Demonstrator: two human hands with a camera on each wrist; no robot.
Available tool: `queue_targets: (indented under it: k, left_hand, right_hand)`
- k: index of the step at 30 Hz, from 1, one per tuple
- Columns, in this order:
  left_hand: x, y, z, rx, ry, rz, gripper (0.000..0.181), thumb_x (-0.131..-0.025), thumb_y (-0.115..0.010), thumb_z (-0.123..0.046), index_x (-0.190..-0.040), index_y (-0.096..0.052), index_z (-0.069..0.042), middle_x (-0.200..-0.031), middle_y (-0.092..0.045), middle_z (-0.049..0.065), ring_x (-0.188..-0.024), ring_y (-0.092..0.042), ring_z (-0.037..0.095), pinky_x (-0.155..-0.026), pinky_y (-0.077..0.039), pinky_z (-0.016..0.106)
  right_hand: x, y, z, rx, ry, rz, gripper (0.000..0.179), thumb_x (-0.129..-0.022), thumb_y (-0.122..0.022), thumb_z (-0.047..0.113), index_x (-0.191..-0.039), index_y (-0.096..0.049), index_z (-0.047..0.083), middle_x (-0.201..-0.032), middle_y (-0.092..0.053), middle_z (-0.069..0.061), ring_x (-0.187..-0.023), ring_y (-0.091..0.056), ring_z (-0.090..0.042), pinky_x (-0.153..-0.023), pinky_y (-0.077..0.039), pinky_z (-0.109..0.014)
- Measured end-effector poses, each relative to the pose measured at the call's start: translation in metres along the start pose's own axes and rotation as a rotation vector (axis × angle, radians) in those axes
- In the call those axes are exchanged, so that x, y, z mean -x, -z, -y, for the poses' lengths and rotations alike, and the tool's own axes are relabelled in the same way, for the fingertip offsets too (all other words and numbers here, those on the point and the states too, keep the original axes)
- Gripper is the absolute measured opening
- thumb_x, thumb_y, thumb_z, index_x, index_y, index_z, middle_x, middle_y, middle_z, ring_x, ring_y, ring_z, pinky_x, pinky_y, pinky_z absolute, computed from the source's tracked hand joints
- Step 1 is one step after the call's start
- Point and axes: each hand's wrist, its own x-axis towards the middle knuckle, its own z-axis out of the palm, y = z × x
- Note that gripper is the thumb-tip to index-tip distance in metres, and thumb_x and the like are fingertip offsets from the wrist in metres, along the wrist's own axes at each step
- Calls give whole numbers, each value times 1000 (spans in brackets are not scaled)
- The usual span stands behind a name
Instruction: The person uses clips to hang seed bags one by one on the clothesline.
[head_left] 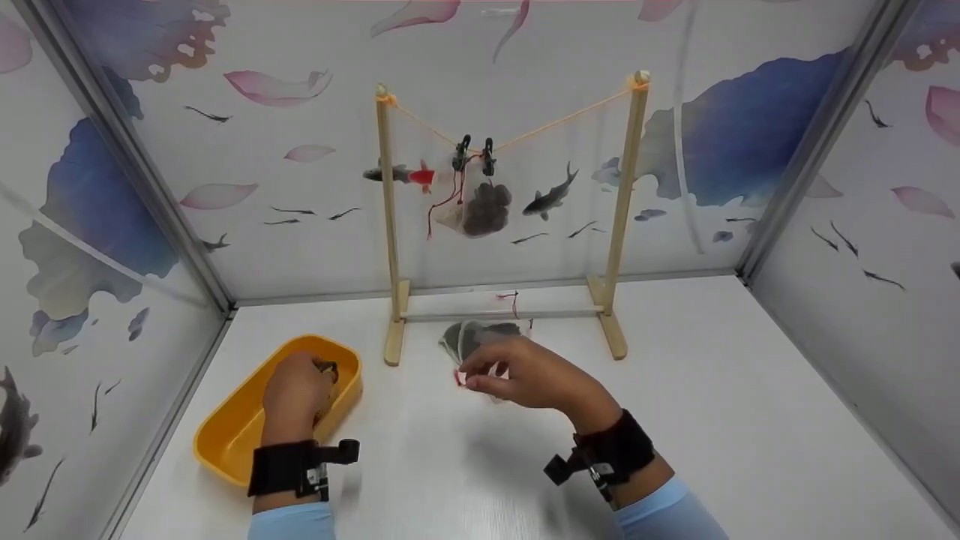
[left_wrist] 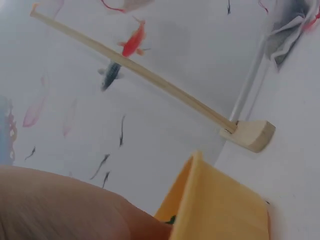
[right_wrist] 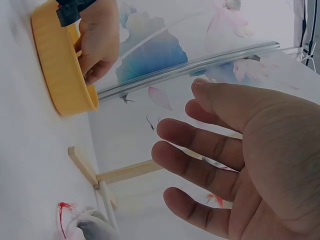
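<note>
My left hand (head_left: 294,386) reaches down into a yellow plastic bin (head_left: 225,435). Its fingers pinch a small dark clip (head_left: 328,367); a bit of green shows beside the hand at the rim in the left wrist view. Over the tabletop hovers my right hand (head_left: 536,375), fingers spread and loosely bent, with nothing between them in the right wrist view. Just beyond it lies a pale drawstring pouch (head_left: 480,336) with dark contents and red cords, partly hidden by that hand in the head view.
A wooden stand with two posts (head_left: 621,202) rises at the back, an orange string (head_left: 562,124) sagging between them. Two dark clips (head_left: 487,156) on the string hold a sheer pouch (head_left: 480,208) with dark contents and red cords. Printed panels (head_left: 300,255) enclose the white table (head_left: 720,390).
</note>
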Motion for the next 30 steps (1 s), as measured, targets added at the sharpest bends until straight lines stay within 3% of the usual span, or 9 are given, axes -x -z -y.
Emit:
queue_targets:
  k: [2,5,8,12,16,22,26,30]
  left_hand:
    - [1,-2,-18,84,21,-38,27,-109,-67,-18,-123,-75,4,-113,-75,22,-90,-69,31,-75,-57,39]
    - [7,-1,-44,265,-19,-94,24,-107,-70,-18,-121,-76,0,-110,-73,18,-88,-70,26,-73,-55,32]
    - [18,-5,-75,434,-77,-91,21,-107,-75,-21,-120,-77,-5,-116,-73,16,-92,-75,23,-79,-60,31]
    - [34,-25,-114,642,-137,-76,16,-108,-79,-23,-113,-75,-8,-113,-75,14,-91,-81,22,-80,-67,32]
    - [47,-48,-143,894,-184,-33,15,-107,-82,-18,-109,-74,-6,-104,-80,12,-88,-84,22,-73,-69,32]
    - [56,-79,-166,1171,-180,89,12,-108,-79,-13,-111,-73,-3,-100,-83,8,-85,-83,19,-69,-68,29]
    - [59,-92,-171,1291,-158,157,11,-111,-76,-14,-112,-70,-4,-98,-84,5,-82,-82,15,-67,-64,26]
    - [62,-102,-175,1322,-180,177,14,-111,-75,-14,-115,-67,-4,-96,-84,3,-78,-79,12,-68,-63,26]
  right_hand:
    - [1,3,-2,-6,-7,-23,25,-114,-72,31,-132,-83,17,-120,-83,3,-110,-77,-12,-99,-65,-38]
    - [3,7,-3,-23,-25,-77,24,-114,-73,31,-130,-83,16,-120,-83,2,-110,-77,-15,-97,-64,-39]
    - [4,10,-3,-20,-40,-147,23,-113,-74,29,-130,-82,16,-121,-83,1,-110,-78,-17,-96,-64,-40]
    - [5,10,-2,16,-40,-251,26,-112,-76,27,-133,-80,14,-121,-82,-1,-109,-78,-19,-94,-65,-40]
    - [6,9,2,78,-22,-338,44,-106,-84,32,-144,-74,12,-123,-81,-3,-107,-78,-20,-91,-66,-41]
    - [8,10,4,152,57,-465,73,-92,-97,30,-155,-66,10,-129,-81,-9,-108,-80,-23,-85,-68,-40]
    - [9,12,2,197,144,-531,67,-88,-101,25,-146,-72,5,-124,-81,-11,-104,-80,-23,-83,-69,-40]
    - [10,14,-1,238,226,-567,57,-87,-102,24,-134,-76,4,-120,-82,-9,-100,-78,-21,-82,-68,-40]
